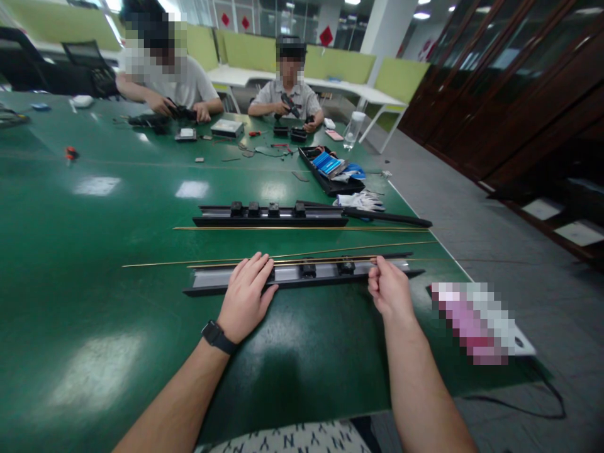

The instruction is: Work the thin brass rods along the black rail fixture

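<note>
Left hand bracing a channel, right hand pinching a brass rod

Left of centre: a loose rod [165, 263] reaches out across the green table [94, 226], lying at a slight slant, its left end well beyond the channels.

Your left hand [248, 292], watch [218, 335] at the wrist, lies over the near channel [287, 273]. Fingers extended and close together, thumb apart toward the front wall; presumably this steadies the channel. Whether the fingertips also press the rod, I can't make out.

Centre: the near channel lies across your front, probably so both hands reach it. Black blocks [308, 268] sit inside, spaced along it, perhaps as supports. A brass rod [325, 259] runs along the channel's back edge, between your hands, nearly in line with it. Above, the far channel [268, 222] and far rods [212, 228] lie roughly parallel, apart from your hands, likely to keep them within reach.

Right of centre: your right hand [389, 283] has its fingers curled, thumb and forefinger narrowed on the brass rod near the channel's right end; a pinch suits so thin a piece. Gloves [361, 201] lie beyond, upper right of centre.
</note>
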`<control>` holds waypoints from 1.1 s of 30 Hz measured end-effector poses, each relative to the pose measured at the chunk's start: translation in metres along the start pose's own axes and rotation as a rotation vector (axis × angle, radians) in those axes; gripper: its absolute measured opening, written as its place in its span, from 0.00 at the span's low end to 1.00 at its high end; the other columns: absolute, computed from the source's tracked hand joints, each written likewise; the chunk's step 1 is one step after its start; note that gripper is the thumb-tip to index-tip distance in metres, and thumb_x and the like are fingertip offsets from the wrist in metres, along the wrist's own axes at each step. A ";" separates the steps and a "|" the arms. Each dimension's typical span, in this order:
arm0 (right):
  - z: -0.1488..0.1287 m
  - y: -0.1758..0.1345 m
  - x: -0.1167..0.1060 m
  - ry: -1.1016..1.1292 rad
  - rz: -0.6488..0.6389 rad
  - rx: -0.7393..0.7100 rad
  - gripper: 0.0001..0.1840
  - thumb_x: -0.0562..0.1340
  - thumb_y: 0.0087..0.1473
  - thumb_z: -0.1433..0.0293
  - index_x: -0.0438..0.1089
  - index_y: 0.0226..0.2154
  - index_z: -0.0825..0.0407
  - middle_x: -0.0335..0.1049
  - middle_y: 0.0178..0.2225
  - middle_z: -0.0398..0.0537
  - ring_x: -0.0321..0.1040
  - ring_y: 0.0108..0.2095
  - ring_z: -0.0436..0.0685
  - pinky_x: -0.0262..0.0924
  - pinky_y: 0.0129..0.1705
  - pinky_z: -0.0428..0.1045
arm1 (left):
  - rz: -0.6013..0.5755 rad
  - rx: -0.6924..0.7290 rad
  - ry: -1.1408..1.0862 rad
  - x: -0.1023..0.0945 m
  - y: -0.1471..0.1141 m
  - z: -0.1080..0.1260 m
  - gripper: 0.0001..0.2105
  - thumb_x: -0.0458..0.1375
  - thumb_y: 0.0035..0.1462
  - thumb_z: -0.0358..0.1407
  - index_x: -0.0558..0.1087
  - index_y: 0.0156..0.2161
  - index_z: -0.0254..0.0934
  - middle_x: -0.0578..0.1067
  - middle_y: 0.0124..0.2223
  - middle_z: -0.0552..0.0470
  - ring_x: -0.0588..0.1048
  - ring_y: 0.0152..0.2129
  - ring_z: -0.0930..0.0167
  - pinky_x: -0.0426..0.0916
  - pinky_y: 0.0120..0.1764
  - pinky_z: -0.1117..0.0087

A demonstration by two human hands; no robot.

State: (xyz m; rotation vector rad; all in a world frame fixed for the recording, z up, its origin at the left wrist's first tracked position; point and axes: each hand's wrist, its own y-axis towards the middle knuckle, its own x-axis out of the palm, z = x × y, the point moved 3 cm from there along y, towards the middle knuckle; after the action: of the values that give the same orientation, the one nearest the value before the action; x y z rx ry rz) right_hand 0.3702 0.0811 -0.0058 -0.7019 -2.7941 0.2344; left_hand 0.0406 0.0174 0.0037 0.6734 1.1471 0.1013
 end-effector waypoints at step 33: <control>0.000 0.006 -0.004 0.002 0.017 -0.034 0.14 0.69 0.54 0.60 0.70 0.31 0.53 0.64 0.17 0.37 0.51 0.09 0.43 0.40 0.07 0.39 | -0.007 0.004 0.005 0.000 0.001 -0.001 0.24 0.55 0.65 0.37 0.63 0.65 0.37 0.69 0.65 0.42 0.64 0.65 0.59 0.57 0.66 0.51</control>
State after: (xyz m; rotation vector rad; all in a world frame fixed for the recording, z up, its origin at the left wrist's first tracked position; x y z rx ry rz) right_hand 0.3765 0.0838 -0.0077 -0.7341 -2.7968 0.1897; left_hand 0.0402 0.0185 0.0045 0.6732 1.1545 0.0952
